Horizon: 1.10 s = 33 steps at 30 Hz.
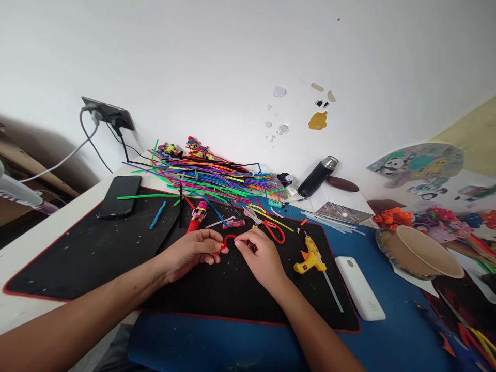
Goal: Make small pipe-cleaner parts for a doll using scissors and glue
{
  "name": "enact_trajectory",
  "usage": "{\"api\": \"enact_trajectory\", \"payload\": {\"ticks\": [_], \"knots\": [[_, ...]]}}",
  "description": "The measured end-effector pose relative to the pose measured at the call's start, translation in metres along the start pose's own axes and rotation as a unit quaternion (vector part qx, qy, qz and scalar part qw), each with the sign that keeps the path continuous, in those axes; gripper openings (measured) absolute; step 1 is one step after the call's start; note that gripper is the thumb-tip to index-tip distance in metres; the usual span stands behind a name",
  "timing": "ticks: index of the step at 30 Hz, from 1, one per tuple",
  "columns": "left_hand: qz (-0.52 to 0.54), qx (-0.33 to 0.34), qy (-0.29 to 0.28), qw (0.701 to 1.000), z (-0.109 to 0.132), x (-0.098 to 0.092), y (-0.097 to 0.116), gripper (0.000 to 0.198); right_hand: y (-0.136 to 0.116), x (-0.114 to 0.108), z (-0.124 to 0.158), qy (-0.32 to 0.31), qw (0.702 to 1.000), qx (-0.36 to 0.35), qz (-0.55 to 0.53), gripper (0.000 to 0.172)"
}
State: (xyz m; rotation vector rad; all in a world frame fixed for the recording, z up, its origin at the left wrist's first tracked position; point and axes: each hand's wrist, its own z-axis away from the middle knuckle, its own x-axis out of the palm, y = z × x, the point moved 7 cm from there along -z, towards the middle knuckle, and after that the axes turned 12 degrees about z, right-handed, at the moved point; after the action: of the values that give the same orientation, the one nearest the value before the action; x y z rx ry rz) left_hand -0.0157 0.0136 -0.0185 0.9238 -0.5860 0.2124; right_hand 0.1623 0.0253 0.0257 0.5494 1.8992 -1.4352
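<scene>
Between my hands, above the black mat [217, 289], is a red pipe cleaner [229, 237] bent into an arch. My left hand [201, 247] pinches its left end, where a small orange-yellow bit shows at the fingertips. The fingers of my right hand [258, 253] are closed on the other end. Just behind my left hand a small pipe-cleaner figure [198, 213] in red, pink and yellow lies on the mat. Scissors [267, 223] with orange handles lie beyond my right hand, beside a small pink tube [234, 223].
A heap of coloured pipe cleaners [209, 175] lies along the wall. On the left is a black phone [121, 196]. To the right are a yellow glue gun [311, 257], a white power bank [360, 289], a black flask [318, 175] and a tan bowl [426, 253].
</scene>
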Motion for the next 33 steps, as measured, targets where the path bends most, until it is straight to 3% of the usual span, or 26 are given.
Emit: {"api": "enact_trajectory", "payload": {"ticks": [7, 11, 18, 33], "knots": [[-0.077, 0.044, -0.014, 0.996, 0.002, 0.007, 0.006, 0.033, 0.009, -0.002, 0.001, 0.004, 0.998, 0.040, -0.043, 0.013], [-0.132, 0.058, -0.046, 0.988, 0.002, 0.014, 0.008, 0.031, 0.010, 0.013, 0.003, -0.057, 0.992, 0.063, -0.096, 0.019], [-0.184, 0.086, -0.040, 0.978, 0.003, 0.014, 0.014, 0.027, 0.001, 0.029, 0.008, -0.139, 0.978, 0.072, -0.142, 0.015], [-0.181, 0.103, 0.007, 0.978, 0.000, 0.010, 0.007, 0.024, 0.004, 0.038, 0.010, -0.129, 0.976, 0.079, -0.159, 0.011]]}}
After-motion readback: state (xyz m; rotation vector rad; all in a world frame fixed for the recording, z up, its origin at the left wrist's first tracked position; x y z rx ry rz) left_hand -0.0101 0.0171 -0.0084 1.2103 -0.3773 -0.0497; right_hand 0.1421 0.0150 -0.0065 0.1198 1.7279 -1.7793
